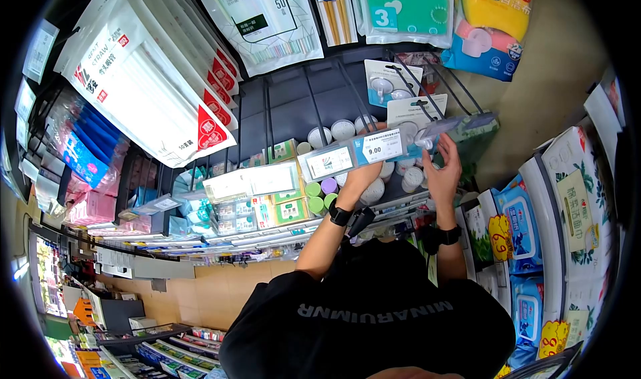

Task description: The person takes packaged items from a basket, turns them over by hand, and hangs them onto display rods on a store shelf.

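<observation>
L hand (364, 174) bhnd tag (383, 149), R (443, 172) beside

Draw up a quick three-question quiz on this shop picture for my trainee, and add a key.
1. What price is printed on the label that partly covers the left hand?
2. True or false: both wrists are bare.
3. Which is nearest the right hand?
A) the large white straw packs
B) the white carded pack
C) the yellow-and-blue sponge pack

Key: 1. 9.00. 2. False; a black band circles the left wrist, for one. 3. B.
</observation>
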`<state>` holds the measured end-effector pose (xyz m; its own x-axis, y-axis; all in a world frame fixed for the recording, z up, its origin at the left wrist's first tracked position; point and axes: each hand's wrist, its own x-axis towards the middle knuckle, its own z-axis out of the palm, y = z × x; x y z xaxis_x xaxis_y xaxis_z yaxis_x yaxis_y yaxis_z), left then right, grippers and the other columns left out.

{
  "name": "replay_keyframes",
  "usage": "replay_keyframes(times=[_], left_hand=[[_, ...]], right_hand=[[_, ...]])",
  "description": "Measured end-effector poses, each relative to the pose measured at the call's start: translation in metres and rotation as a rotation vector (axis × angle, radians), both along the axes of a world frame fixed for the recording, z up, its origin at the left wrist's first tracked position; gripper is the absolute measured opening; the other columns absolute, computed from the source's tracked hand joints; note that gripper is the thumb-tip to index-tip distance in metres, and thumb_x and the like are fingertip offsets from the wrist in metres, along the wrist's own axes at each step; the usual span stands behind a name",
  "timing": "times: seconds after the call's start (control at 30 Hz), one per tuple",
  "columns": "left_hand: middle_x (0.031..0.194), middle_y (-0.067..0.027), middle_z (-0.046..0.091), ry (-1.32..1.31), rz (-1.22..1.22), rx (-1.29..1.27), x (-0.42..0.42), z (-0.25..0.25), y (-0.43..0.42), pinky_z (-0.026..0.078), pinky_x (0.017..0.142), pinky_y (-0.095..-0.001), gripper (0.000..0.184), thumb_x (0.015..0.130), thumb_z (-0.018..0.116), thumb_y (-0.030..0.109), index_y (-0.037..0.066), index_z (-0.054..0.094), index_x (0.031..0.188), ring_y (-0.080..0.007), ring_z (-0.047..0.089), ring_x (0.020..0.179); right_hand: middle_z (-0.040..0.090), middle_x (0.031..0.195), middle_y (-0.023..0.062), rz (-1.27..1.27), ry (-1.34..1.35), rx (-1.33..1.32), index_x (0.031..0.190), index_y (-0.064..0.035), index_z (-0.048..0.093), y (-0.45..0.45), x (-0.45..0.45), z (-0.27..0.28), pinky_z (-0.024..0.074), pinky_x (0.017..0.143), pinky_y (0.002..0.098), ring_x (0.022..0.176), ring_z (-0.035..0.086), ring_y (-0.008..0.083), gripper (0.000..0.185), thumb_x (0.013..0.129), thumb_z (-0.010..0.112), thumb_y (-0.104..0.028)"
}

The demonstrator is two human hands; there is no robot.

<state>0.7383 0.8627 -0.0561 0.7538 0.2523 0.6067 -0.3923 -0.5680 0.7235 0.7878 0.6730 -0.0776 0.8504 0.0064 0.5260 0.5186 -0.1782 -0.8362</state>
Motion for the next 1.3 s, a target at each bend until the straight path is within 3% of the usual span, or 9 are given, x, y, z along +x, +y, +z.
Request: replay_keyframes(times=[0.07, 0.17, 0.33, 0.4, 0.73, 0.83, 1.1, 1.23, 1.3], left_hand=[[0.1, -0.0152, 0.071, 0.002, -0.055, -0.122, 0.005, 0.006, 0.002, 0.054, 0.079, -0.0359, 0.022, 0.094, 0.064, 0.009, 0.003, 0.065, 0.115, -0.026, 0.069, 0.094], [0.088, -0.0079, 0.068, 0.019, -0.124, -0.258, 0.022, 0.004, 0.009, 0.051, 0.068, -0.0284, 0.022, 0.1, 0.064, 0.025, 0.004, 0.065, 0.108, -0.0122, 0.063, 0.08], [0.089, -0.0091, 0.07, 0.021, 0.021, -0.216, 0.051, -0.006, 0.022, 0.052, 0.068, -0.0283, 0.032, 0.098, 0.066, 0.034, 0.003, 0.068, 0.107, -0.0135, 0.065, 0.08], [0.089, -0.0091, 0.07, 0.095, 0.056, -0.22, 0.06, -0.007, 0.028, 0.052, 0.067, -0.0288, 0.033, 0.098, 0.065, 0.034, 0.003, 0.068, 0.108, -0.0137, 0.066, 0.079], [0.09, -0.0128, 0.072, 0.071, 0.11, -0.274, 0.082, 0.001, 0.037, 0.054, 0.07, -0.0322, 0.034, 0.097, 0.065, 0.031, 0.0, 0.068, 0.11, -0.0176, 0.068, 0.08], [0.095, -0.0149, 0.072, 0.101, 0.15, -0.252, 0.085, -0.001, 0.04, 0.055, 0.072, -0.0341, 0.034, 0.097, 0.065, 0.03, -0.001, 0.066, 0.113, -0.0205, 0.069, 0.084], [0.138, -0.0319, 0.051, 0.097, 0.178, -0.198, 0.096, 0.001, 0.045, 0.045, 0.104, -0.0455, 0.068, 0.094, 0.068, 0.04, 0.0, 0.042, 0.142, -0.0391, 0.051, 0.131], [0.143, -0.0314, 0.047, 0.143, 0.113, -0.226, 0.105, 0.004, 0.045, 0.04, 0.109, -0.0453, 0.073, 0.094, 0.067, 0.039, -0.002, 0.037, 0.147, -0.0388, 0.047, 0.136], [0.141, -0.0317, 0.05, 0.103, 0.01, -0.312, 0.108, 0.006, 0.045, 0.035, 0.114, -0.044, 0.076, 0.094, 0.068, 0.041, -0.006, 0.038, 0.145, -0.0403, 0.048, 0.135]], right_hand=[[0.063, 0.127, 0.0174, -0.019, 0.001, -0.004, 0.132, 0.0001, 0.057, 0.004, 0.009, -0.007, 0.0502, 0.099, 0.0399, 0.116, 0.063, 0.0292, 0.053, 0.082, 0.076, -0.003], [0.064, 0.124, 0.0187, -0.006, -0.004, -0.026, 0.13, 0.0009, 0.057, 0.008, 0.026, -0.01, 0.0506, 0.098, 0.0398, 0.113, 0.064, 0.03, 0.053, 0.081, 0.077, -0.005], [0.066, 0.116, 0.0202, -0.003, -0.018, -0.006, 0.127, 0.0003, 0.059, 0.023, 0.047, -0.011, 0.051, 0.095, 0.0391, 0.109, 0.066, 0.0322, 0.052, 0.079, 0.078, -0.008], [0.067, 0.118, 0.0145, -0.033, -0.055, -0.038, 0.13, -0.0008, 0.059, 0.029, 0.05, -0.007, 0.0489, 0.097, 0.0348, 0.108, 0.063, 0.0207, 0.051, 0.082, 0.076, -0.001], [0.057, 0.134, 0.0174, 0.071, -0.145, 0.027, 0.135, 0.0019, 0.052, 0.053, 0.079, -0.016, 0.0479, 0.104, 0.0396, 0.121, 0.058, 0.0266, 0.058, 0.082, 0.076, 0.001], [0.058, 0.126, 0.0146, 0.045, -0.273, 0.049, 0.129, 0.0031, 0.053, 0.057, 0.089, -0.023, 0.0507, 0.095, 0.0401, 0.113, 0.061, 0.0275, 0.056, 0.079, 0.078, -0.001], [0.056, 0.13, 0.0199, 0.067, -0.31, -0.068, 0.138, 0.0015, 0.046, 0.053, 0.094, -0.02, 0.0482, 0.098, 0.0414, 0.118, 0.058, 0.031, 0.066, 0.082, 0.078, -0.009], [0.058, 0.128, 0.0206, 0.018, -0.424, -0.154, 0.143, 0.0002, 0.041, 0.056, 0.09, -0.009, 0.0481, 0.098, 0.0418, 0.116, 0.059, 0.0319, 0.071, 0.083, 0.078, -0.015], [0.06, 0.127, 0.02, 0.202, -0.204, -0.034, 0.145, -0.0009, 0.04, 0.058, 0.087, -0.001, 0.0483, 0.097, 0.0412, 0.115, 0.06, 0.0323, 0.071, 0.086, 0.076, -0.019]])
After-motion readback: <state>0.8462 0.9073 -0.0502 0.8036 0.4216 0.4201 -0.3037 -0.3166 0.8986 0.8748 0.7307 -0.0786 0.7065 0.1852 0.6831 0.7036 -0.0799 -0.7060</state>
